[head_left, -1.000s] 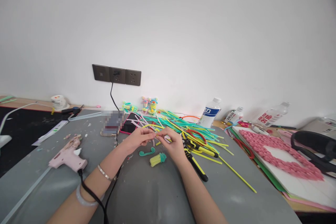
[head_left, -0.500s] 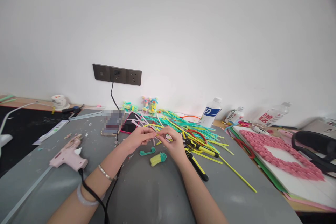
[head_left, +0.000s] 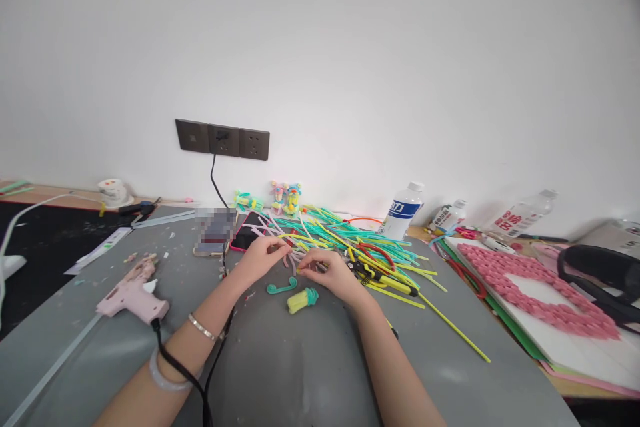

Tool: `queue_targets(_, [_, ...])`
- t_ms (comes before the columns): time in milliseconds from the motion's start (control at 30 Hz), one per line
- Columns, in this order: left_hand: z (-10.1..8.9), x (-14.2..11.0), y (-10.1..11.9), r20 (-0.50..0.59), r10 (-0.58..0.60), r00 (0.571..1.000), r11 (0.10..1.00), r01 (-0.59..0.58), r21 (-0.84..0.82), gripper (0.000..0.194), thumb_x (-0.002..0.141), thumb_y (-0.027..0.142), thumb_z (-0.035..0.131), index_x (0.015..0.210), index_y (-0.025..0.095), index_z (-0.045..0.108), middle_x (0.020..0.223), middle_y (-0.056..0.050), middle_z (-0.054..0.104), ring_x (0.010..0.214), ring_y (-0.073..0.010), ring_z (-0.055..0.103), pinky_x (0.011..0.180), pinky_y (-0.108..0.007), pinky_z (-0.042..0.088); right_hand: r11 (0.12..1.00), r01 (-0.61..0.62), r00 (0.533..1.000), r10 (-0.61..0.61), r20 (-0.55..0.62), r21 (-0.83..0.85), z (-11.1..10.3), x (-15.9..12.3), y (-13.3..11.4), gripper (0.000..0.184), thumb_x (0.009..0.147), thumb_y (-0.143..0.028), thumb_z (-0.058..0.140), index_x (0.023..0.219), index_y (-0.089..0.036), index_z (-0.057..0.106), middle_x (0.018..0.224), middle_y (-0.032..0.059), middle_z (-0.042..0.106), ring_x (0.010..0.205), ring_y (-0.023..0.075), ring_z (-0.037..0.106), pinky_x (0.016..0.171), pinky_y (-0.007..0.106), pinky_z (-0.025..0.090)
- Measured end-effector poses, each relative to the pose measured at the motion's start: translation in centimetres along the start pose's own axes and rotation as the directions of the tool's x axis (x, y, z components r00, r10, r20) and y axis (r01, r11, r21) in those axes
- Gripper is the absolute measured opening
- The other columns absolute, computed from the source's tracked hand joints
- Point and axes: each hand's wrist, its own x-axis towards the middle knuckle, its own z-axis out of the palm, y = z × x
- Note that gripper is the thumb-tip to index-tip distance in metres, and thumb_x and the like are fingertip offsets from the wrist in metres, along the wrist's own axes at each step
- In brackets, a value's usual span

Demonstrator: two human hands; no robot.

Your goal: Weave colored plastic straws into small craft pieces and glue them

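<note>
My left hand (head_left: 264,257) is closed, thumb against fingers, beside the pale purple pipe cleaners (head_left: 293,257); whatever it may hold is hidden. To its right, my right hand (head_left: 331,273) pinches a tiny yellow piece (head_left: 299,271), too small to make out well. Just below the hands lies a teal pipe cleaner (head_left: 281,287) with curled ends. Near it rests a yellow bundle (head_left: 300,301) with teal wound round one end. Yellow-and-black pliers (head_left: 390,280) lie right of my right hand, partly covered by it.
Many teal and yellow pipe cleaners (head_left: 360,233) spread behind the hands. A pink glue gun (head_left: 133,297) lies left, its cord crossing my left forearm. Two phones, one a blurred phone (head_left: 215,232), small figures (head_left: 286,197), a bottle (head_left: 401,212) and a pink braided piece (head_left: 540,293) stand or lie around.
My hands have moved apart; before, their fingertips met. My right hand has come slightly down and now covers more of the pliers. The left hand has shifted a little to the left.
</note>
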Motion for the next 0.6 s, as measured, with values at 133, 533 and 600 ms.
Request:
queue_targets(133, [0.0,0.0,-0.2,-0.018,0.016,1.000,0.997,-0.014,0.080,0.040,0.083,0.049,0.053,0.071,0.014,0.068,0.069,-0.006,0.067,0.062,-0.0169,0.056,0.062,-0.027,0.040,1.000,-0.005,0.995,0.007,0.098,-0.019,0.4,0.0,0.3,0.018,0.082,-0.037,0.068,0.078,-0.020,0.072,0.072,0.0015,0.060,0.061,0.0129,0.050,0.056,0.025,0.042])
queue_targets(533, [0.1,0.0,-0.1,-0.059,0.040,0.997,0.990,-0.032,0.137,0.035,0.083,0.044,0.054,0.067,0.015,0.068,0.062,-0.002,0.062,0.055,-0.0136,0.047,0.056,-0.025,0.034,1.000,-0.005,0.992,0.007,0.123,-0.014,0.7,0.0,1.2,0.019,0.080,-0.039,0.070,0.085,-0.022,0.077,0.077,0.0025,0.061,0.064,0.0138,0.051,0.056,0.025,0.043])
queue_targets(600, [0.1,0.0,-0.1,-0.056,0.035,0.998,0.989,-0.027,0.143,0.036,0.083,0.043,0.053,0.066,0.015,0.068,0.061,-0.002,0.062,0.053,-0.0131,0.046,0.056,-0.025,0.033,0.999,-0.041,0.992,0.040,0.122,0.008,0.5,0.0,1.2,0.020,0.079,-0.039,0.070,0.087,-0.022,0.077,0.077,0.0026,0.061,0.063,0.0137,0.051,0.057,0.026,0.042])
